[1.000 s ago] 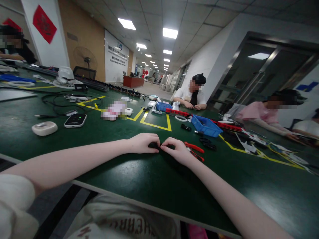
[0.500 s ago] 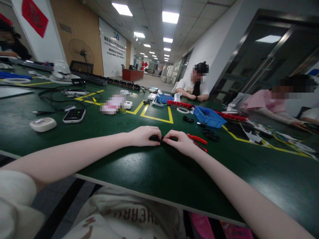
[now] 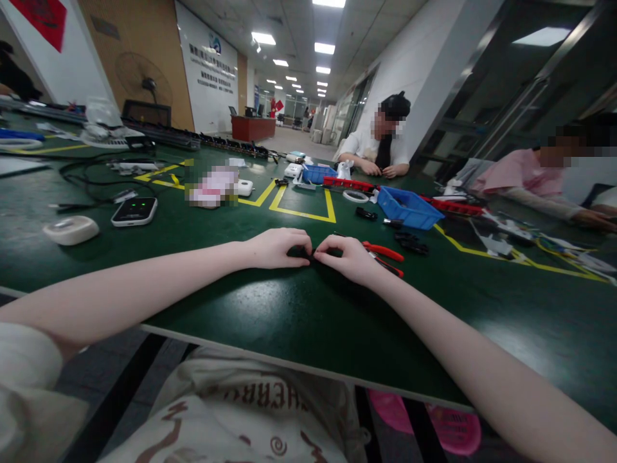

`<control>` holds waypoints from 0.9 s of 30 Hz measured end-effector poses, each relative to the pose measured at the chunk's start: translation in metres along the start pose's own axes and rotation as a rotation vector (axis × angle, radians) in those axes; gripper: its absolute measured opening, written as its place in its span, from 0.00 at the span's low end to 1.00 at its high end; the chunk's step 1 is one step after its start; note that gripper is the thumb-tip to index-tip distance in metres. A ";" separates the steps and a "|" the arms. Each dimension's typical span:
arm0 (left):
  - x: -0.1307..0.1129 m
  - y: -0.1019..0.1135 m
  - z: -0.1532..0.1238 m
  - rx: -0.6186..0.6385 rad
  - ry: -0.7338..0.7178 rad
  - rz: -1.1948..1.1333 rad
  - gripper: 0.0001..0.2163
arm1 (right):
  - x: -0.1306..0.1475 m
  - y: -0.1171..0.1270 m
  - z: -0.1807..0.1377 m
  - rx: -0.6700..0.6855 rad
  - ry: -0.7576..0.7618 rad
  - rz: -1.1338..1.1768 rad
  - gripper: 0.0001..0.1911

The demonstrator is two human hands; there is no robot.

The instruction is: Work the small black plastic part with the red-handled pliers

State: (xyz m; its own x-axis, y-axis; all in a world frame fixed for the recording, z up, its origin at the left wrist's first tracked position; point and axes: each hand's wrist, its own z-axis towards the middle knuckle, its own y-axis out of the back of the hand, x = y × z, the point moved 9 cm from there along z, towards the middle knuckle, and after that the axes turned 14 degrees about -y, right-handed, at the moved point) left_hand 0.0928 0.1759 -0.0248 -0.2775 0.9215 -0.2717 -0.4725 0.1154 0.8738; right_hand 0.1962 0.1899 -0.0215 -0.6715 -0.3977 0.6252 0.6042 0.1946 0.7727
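Note:
Above the green table, my left hand (image 3: 277, 248) and my right hand (image 3: 348, 258) meet fingertip to fingertip in front of me. Both are closed in a pinch on a small black part (image 3: 313, 255) that shows only as a dark bit between the fingers. Its kind is too small and too covered to make out. Just behind my right hand lie red-handled pliers (image 3: 384, 251), their jaws hidden by the hand.
Beyond the pliers sit a blue bin (image 3: 409, 208), black pieces (image 3: 411, 242) and a white ring (image 3: 355, 197). Toward the left lie a phone (image 3: 213, 186), a white device with green lights (image 3: 135, 211) and a round white case (image 3: 71, 229). Two people work across the table.
The view has tilted and shifted a little, so the table things sit slightly higher in the picture. Both hands keep their pinch at the same spot over the table.

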 end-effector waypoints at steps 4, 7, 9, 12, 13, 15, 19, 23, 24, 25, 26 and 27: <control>-0.002 0.000 0.001 0.000 -0.015 0.018 0.07 | 0.003 -0.001 -0.002 -0.018 0.044 -0.043 0.06; 0.000 0.000 0.001 0.007 -0.007 0.030 0.07 | 0.003 -0.001 -0.003 -0.073 0.070 -0.013 0.07; 0.002 -0.001 0.001 0.005 -0.002 0.022 0.07 | 0.003 -0.001 -0.003 -0.117 0.069 0.018 0.07; 0.007 -0.002 0.000 -0.014 0.027 -0.008 0.10 | 0.002 -0.001 -0.002 -0.170 0.029 0.048 0.07; 0.010 -0.002 0.000 -0.023 0.048 -0.019 0.11 | 0.001 0.000 -0.001 -0.188 0.011 0.059 0.07; 0.014 -0.002 -0.001 -0.041 0.090 -0.025 0.13 | 0.000 0.002 0.000 -0.213 -0.017 0.082 0.08; 0.014 -0.002 -0.001 -0.045 0.106 0.004 0.13 | -0.001 -0.002 0.002 -0.176 -0.027 0.088 0.08; 0.011 -0.002 0.000 -0.031 0.095 0.025 0.11 | -0.004 -0.006 0.003 -0.113 -0.038 0.065 0.09; 0.011 -0.002 0.000 -0.027 0.091 0.033 0.11 | -0.004 -0.006 0.003 -0.102 -0.036 0.057 0.09; 0.010 -0.002 0.000 -0.024 0.085 0.042 0.11 | -0.003 -0.005 0.003 -0.092 -0.032 0.050 0.09; 0.009 -0.002 0.000 -0.021 0.077 0.049 0.11 | -0.003 -0.005 0.003 -0.079 -0.028 0.042 0.09; 0.008 -0.002 0.001 -0.019 0.066 0.053 0.11 | -0.002 -0.005 0.003 -0.062 -0.027 0.033 0.09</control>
State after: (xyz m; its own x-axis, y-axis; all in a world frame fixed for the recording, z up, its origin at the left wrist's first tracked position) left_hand 0.0919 0.1830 -0.0280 -0.3572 0.8995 -0.2517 -0.4713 0.0591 0.8800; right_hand 0.1934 0.1925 -0.0260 -0.6617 -0.3677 0.6534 0.6508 0.1512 0.7441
